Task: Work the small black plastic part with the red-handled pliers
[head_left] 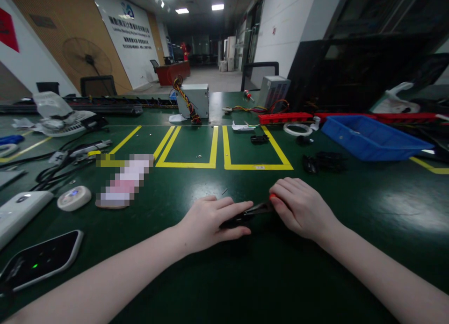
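Low over the green table, my left hand point(206, 223) is closed on a small black part point(233, 220), with the thumb below it and the index finger along its top. The fingers cover much of this part, so its exact kind is unclear. My right hand point(303, 209) is wrapped round a pair of pliers point(261, 207). Their metal jaws point left and meet the black part, and a bit of red handle shows by the thumb. Just beyond my left fingers lies a small metal pin point(224, 191).
Yellow tape point(185, 165) marks boxes on the green table point(210, 286). Black parts point(324, 162) and a blue tray point(375, 141) are on the right. A phone-like device point(42, 261), a white round gadget point(74, 198) and cables point(52, 174) lie left. Power supplies point(198, 102) stand behind.
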{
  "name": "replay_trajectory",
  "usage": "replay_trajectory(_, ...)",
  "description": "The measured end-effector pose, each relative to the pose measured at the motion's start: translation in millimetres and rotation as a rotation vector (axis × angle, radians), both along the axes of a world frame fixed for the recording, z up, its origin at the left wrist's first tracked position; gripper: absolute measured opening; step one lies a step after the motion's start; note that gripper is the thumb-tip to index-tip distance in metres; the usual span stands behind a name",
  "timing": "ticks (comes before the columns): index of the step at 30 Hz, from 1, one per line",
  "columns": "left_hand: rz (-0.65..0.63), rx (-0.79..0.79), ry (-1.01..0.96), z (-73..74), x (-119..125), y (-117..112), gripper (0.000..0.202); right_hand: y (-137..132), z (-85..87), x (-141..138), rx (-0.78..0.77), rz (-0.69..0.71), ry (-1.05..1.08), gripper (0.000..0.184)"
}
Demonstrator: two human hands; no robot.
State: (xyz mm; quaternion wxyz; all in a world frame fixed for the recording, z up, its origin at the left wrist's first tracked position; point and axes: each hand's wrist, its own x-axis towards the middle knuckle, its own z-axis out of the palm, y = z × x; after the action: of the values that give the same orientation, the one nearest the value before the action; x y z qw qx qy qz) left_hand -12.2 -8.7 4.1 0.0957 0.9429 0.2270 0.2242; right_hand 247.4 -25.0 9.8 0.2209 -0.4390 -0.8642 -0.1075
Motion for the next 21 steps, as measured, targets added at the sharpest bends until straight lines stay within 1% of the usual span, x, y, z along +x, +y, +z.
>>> replay_trajectory(4, -0.058, -0.04, 0.002, -0.6, -1.4, 1.8, 0.048, 1.3, 0.8, 2.0, 0.008, 0.023, -0.006, 0.026)
replay_trajectory(9, -0.09, -0.084, 0.016, -0.3, -2.1, 3.2, 0.049, -0.6, -0.1, 1.8, 0.0, 0.02, -0.025, 0.028)
replay_trajectory(17, -0.064, -0.136, 0.0, 1.7, -1.8, 1.3, 0.047, -1.5, -1.8, 1.4, 0.019, 0.008, -0.019, 0.03)
replay_trajectory(21, -0.039, -0.156, -0.018, 4.6, -1.8, 0.0, 0.046, -1.4, 0.6, 0.5, -0.052, -0.003, -0.019, 0.031)
